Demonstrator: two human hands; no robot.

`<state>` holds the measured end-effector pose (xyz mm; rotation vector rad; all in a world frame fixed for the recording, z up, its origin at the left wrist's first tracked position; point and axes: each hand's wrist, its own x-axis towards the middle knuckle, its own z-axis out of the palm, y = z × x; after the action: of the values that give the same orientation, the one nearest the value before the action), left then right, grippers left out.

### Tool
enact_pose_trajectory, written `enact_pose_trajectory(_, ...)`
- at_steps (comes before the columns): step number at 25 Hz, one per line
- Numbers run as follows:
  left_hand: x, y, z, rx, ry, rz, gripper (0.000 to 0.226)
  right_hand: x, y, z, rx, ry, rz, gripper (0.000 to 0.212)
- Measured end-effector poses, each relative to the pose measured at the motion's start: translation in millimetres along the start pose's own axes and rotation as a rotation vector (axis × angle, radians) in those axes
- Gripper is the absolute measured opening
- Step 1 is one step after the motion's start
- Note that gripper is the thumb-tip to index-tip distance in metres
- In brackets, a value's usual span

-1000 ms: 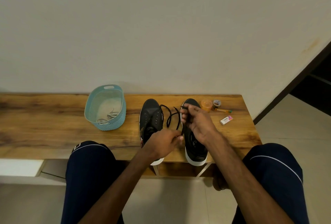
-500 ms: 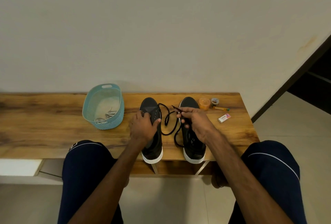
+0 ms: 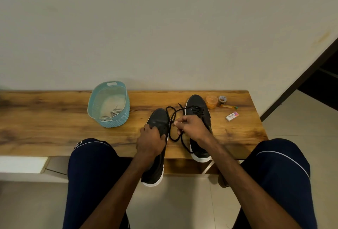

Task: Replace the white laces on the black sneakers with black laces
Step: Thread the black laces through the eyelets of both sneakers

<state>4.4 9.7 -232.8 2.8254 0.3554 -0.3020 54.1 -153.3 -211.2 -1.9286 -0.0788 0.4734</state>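
Two black sneakers with white soles are in view. My left hand (image 3: pixel 150 140) grips the left sneaker (image 3: pixel 158 118) over its tongue, and the shoe's heel hangs past the table's front edge. The left sneaker shows bare eyelets. My right hand (image 3: pixel 192 127) pinches a black lace (image 3: pixel 173 113) that loops between the shoes. The right sneaker (image 3: pixel 198 106) lies flat on the wooden table (image 3: pixel 54 118) with black lacing near its toe. White laces (image 3: pixel 114 114) lie inside the teal basket (image 3: pixel 117 120).
At the table's right end sit an orange jar (image 3: pixel 211 101), a small round tin (image 3: pixel 222 99), a pen (image 3: pixel 229 107) and a white eraser box (image 3: pixel 232 116). My knees in dark trousers flank the shoes. A wall stands behind the table.
My left hand moved from the lace onto the left sneaker and pulled it toward me, so its heel now overhangs the table edge. My right hand keeps pinching the black lace.
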Motion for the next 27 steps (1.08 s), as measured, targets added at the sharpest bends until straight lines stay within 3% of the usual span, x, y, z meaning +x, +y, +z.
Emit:
enact_pose_trajectory(3,11,3,-2,-0.126,0.024,-0.011,0.035,3,11,5,-0.129,0.007,-0.002,0.01)
enact_pose_trajectory(7,14,8,3,-0.039,0.163,-0.005,0.03,12,16,12,-0.268,0.006,-0.054,0.015)
enact_pose_trajectory(16,25,7,0,-0.159,0.044,-0.025,0.025,22,28,25,-0.428,0.039,-0.085,0.016)
enact_pose_trajectory(27,28,3,5,-0.278,0.024,-0.01,0.028,25,29,30,-0.532,0.061,-0.094,0.017)
